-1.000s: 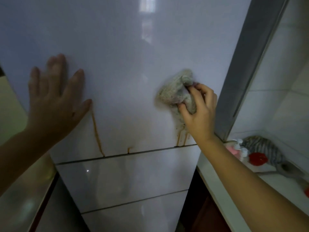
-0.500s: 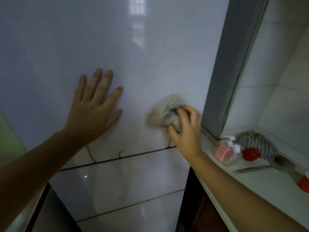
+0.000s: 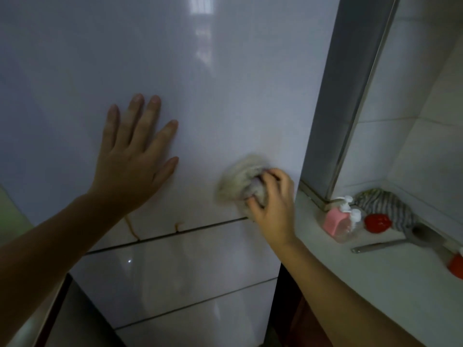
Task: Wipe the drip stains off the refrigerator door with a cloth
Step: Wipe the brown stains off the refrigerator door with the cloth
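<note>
while my right hand pressed the crumpled pale grey cloth against the glossy white refrigerator door, the task was, in my judgement, only partly done. the cloth was low on the right side of the upper door panel, just above the dark seam to the drawer panel below and near the right edge of the door. my fingers and thumb were curled tightly around the bunched cloth, so it bulged out to the left of my knuckles. its outline was blurred, and i could not tell if any stain was hidden behind it. around the cloth the surface looked clean to me, with only soft reflections.

what was left lay further to the left. a long thin brown drip stain ran down from just under the heel of my left hand to the seam, and a short brown drip mark sat at the seam, between that stain and the cloth. my left hand lay flat on the door, fingers straight and spread, holding nothing. the door was smooth and shiny, and the stains looked thin and dried, so i expected they would need firm rubbing.
</note>
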A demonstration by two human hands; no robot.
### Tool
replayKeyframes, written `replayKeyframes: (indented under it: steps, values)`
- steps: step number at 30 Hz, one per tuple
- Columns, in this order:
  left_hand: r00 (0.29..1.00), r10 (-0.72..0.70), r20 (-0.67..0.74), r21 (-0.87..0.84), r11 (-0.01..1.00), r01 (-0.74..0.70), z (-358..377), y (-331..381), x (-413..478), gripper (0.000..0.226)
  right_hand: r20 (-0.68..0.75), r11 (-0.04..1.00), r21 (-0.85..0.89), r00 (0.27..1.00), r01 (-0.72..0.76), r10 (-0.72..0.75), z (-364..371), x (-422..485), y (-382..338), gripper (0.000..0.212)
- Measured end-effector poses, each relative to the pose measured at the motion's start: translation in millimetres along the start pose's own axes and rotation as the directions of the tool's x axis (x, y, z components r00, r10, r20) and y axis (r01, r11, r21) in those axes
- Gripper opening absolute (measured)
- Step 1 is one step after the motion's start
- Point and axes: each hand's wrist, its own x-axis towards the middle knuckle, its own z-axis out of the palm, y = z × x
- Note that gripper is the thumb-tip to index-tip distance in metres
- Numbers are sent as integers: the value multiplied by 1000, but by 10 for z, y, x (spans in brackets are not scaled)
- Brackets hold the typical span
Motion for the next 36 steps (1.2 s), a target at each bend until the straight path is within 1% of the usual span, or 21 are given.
replayKeyframes:
  steps: [1,3,5,7,9,12,14,15,18,22,23,24,26,27,28,29,31,33,34,35,36]
  values:
    - [1000,-2,-3,2,1000,2,-1,0,-3,57,-55,995,26,994,-94,95,-50,-48,111,49]
    - [1000,1,-6,-3,1000,-1,6,-3,-8,57,-168,960,107,947,-258,273,-146,-23,231,39]
    - [1000,2,-10,-5,1000,-2,18,-10,-20,58,-235,951,156,925,-268,300,-169,174,155,38]
    - [1000,10,-19,-6,1000,-10,45,-21,-40,58,-277,965,180,931,-192,237,-86,406,-73,42]
    - [999,14,-31,0,1000,-14,73,-34,-53,59,-251,977,181,955,-117,160,90,468,-339,46]
    - [999,9,-39,-10,1000,-10,97,-43,-69,61,-99,990,127,993,-56,69,311,75,-378,49]
    - [999,11,-48,-16,1000,-12,99,-39,-70,62,-43,984,124,991,-124,130,305,-261,-116,45]
    - [999,12,-49,-19,1000,-13,96,-37,-73,62,-54,976,121,981,-180,188,263,-386,32,42]
    - [998,29,-47,-31,999,-31,86,-44,-72,61,-191,917,193,903,-350,385,113,-399,310,45]
    - [997,45,-56,-27,999,-47,73,-72,-71,62,-354,847,313,774,-430,524,156,-26,272,46]
    - [997,45,-56,-29,999,-46,80,-73,-75,62,-352,851,314,781,-420,516,203,-35,185,47]
    - [997,43,-57,-26,999,-45,90,-69,-80,62,-311,872,295,823,-391,475,262,-108,76,48]
    - [997,42,-63,-14,999,-43,114,-61,-82,61,-108,938,201,946,-281,306,397,-371,-134,49]
    - [997,38,-65,-14,999,-39,122,-60,-82,61,0,965,156,977,-209,212,447,-499,-175,49]
    - [997,33,-66,-21,999,-34,130,-58,-83,62,61,976,133,985,-170,163,460,-575,-153,49]
    - [998,28,-63,-29,999,-30,138,-56,-84,62,58,974,138,983,-181,174,434,-583,-92,47]
    - [998,25,-55,-33,999,-27,134,-56,-91,63,-88,939,176,945,-295,314,334,-507,112,43]
    - [998,29,-52,-33,999,-30,126,-66,-93,64,-277,875,235,834,-423,478,227,-398,371,44]
    - [998,31,-46,-35,999,-33,121,-68,-91,64,-323,837,272,774,-475,545,193,-369,448,48]
    - [998,36,-43,-35,999,-37,121,-73,-87,64,-332,808,301,739,-506,586,195,-364,467,52]
    - [998,42,-42,-32,999,-43,121,-76,-84,63,-322,797,316,732,-515,601,230,-380,419,53]
